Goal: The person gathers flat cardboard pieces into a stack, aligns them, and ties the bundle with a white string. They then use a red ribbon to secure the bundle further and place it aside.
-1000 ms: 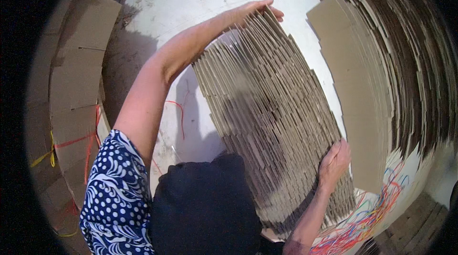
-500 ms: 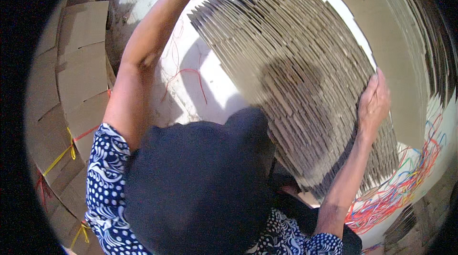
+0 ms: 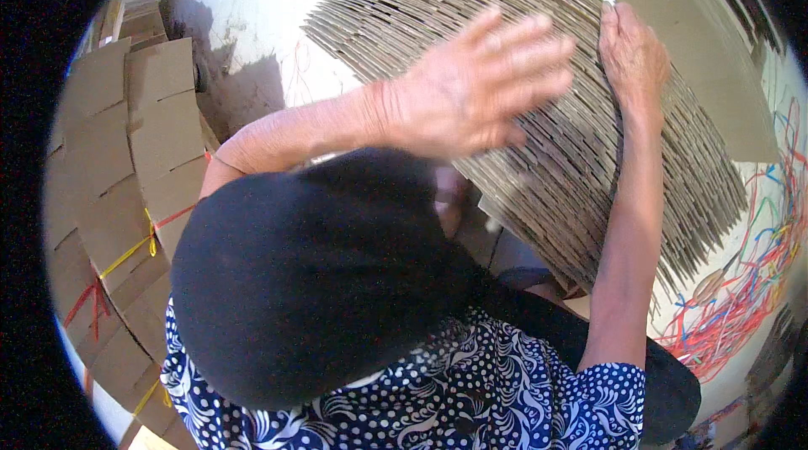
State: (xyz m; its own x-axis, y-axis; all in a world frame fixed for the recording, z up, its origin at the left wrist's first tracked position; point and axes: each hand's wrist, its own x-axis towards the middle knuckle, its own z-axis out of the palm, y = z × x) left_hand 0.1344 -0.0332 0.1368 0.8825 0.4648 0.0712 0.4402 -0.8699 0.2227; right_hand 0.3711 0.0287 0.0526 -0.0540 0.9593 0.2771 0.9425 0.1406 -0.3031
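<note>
The left hand (image 3: 471, 84), at one o'clock from the centre of the view, had its grip wide open: the fingers were spread toward two o'clock, the back of the hand faced up, and nothing was seen held in it. It was blurred and lay over the packed cardboard sheets (image 3: 555, 189); whether it touched their edges could not be told.

The right hand (image 3: 635, 58), at two o'clock, rested against the outer side of those sheets, its fingers close together and pointing toward twelve. How far its grip was closed could not be told, since part of the hand was turned away.

The sheets stood on edge in a tight, slightly ragged block, reaching from twelve o'clock round to four. A broad cardboard panel (image 3: 720, 105) lay just beyond it at two o'clock. Tangled coloured strings (image 3: 741, 307) lay between three and four, and cardboard bundles (image 3: 93, 159) with yellow and red ties (image 3: 130, 256) stood at nine. A black head covering (image 3: 320, 273) filled seven to eight.
</note>
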